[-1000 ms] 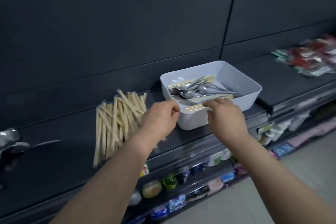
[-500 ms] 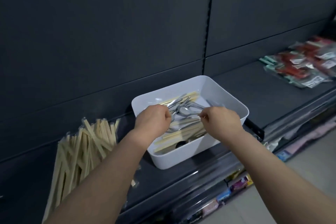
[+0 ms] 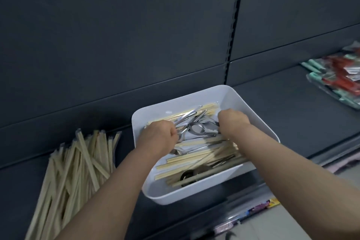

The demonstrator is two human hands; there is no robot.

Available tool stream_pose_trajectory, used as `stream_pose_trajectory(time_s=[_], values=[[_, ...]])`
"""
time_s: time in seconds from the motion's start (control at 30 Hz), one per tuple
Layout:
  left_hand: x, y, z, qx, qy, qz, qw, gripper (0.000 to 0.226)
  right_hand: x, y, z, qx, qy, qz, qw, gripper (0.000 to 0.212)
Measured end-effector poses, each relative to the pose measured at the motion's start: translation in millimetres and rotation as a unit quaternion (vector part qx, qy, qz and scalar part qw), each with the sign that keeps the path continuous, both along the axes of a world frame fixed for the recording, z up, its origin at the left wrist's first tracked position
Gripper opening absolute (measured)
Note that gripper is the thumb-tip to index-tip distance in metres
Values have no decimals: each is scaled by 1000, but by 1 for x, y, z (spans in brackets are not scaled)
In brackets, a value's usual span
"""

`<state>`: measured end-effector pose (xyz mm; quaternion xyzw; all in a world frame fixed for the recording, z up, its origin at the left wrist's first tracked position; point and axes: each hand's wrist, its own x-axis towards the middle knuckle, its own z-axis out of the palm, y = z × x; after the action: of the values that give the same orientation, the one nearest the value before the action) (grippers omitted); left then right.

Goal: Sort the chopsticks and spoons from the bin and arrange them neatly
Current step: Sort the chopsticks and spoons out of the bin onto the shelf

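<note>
A white plastic bin (image 3: 196, 191) sits on a dark shelf and holds wrapped wooden chopsticks (image 3: 194, 163) mixed with metal spoons (image 3: 198, 129). Both my hands are inside the bin. My left hand (image 3: 157, 138) is curled around spoon handles at the bin's left side. At the right side my right hand (image 3: 232, 120) is closed on the other end of the same spoon cluster. A loose pile of wrapped chopsticks (image 3: 78, 165) lies on the shelf to the left of the bin.
The dark shelf (image 3: 282, 115) runs left to right with a dark back panel behind it. Red and green packaged goods (image 3: 339, 82) lie at the far right. Lower shelves with small colourful packets (image 3: 259, 208) show below the shelf's front edge.
Both hands moved from the bin's near rim into the bin and closed on the spoons. The camera came closer and shifted right.
</note>
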<state>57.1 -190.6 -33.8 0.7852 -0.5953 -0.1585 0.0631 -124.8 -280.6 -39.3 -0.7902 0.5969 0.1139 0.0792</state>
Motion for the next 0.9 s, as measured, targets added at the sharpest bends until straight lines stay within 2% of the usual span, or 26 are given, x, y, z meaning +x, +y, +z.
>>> stream_pose_trajectory(time_s=[0.13,0.37,0.47,0.57,0.67,0.77,0.83,0.9], values=[[-10,1,-3,19,5,34,999,21,-8,-11,1,15,-14,26,999,26],[-41,-15,-3,23,-15,37,999,5,-34,-11,13,18,-188,26,982,21],[-54,-23,-5,29,-30,41,998,9,-45,-3,17,8,-234,33,972,18],[-64,-32,-7,33,-35,40,998,13,-53,0,20,0,-264,48,963,28],[-79,-44,-10,11,-1,8,1000,15,-56,-2,23,4,-289,60,955,38],[-99,-53,-15,86,64,-95,990,24,-59,-6,24,1,-309,66,949,41],[-108,-55,-18,114,75,-131,982,23,-60,-9,24,4,-312,69,948,41],[-103,-54,-18,112,51,-124,985,13,-59,-11,23,6,-305,77,949,38]])
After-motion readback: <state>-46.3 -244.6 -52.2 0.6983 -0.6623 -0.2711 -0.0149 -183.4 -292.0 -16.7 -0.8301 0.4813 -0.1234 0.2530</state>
